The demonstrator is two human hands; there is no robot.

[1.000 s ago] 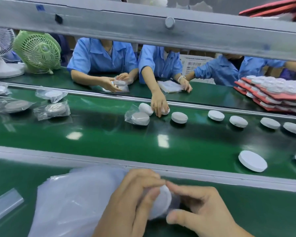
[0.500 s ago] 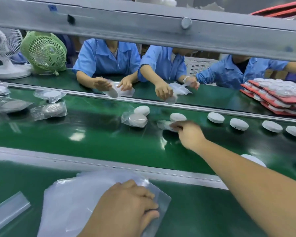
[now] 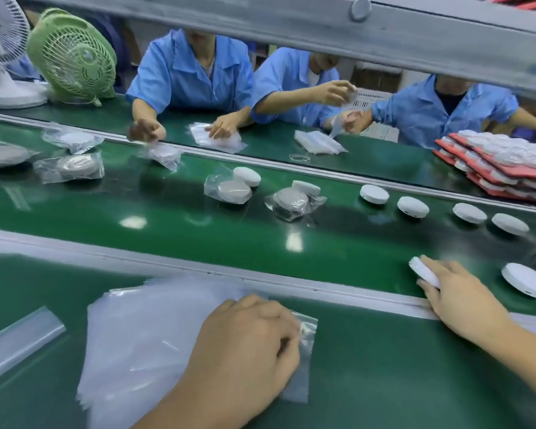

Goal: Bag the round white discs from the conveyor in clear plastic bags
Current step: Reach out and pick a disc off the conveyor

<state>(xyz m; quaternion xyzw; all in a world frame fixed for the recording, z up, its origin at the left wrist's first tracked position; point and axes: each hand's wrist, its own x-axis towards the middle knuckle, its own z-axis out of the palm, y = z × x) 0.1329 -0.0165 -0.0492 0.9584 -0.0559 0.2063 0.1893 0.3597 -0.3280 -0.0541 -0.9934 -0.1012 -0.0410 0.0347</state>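
Bright overhead light, glare patches on belt (image 3: 198, 243), wide-angle edge bending, slight motion blur

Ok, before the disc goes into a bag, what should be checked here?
1. White disc gripped by right hand: ok, tilted on edge.
2. Left hand on stack of clear bags: ok.
3. One bag separated from the stack: cannot tell, fingers hide it.
4. Bag mouth open: not ok, bags lie flat.
5. Way over the grey rail clear: ok.
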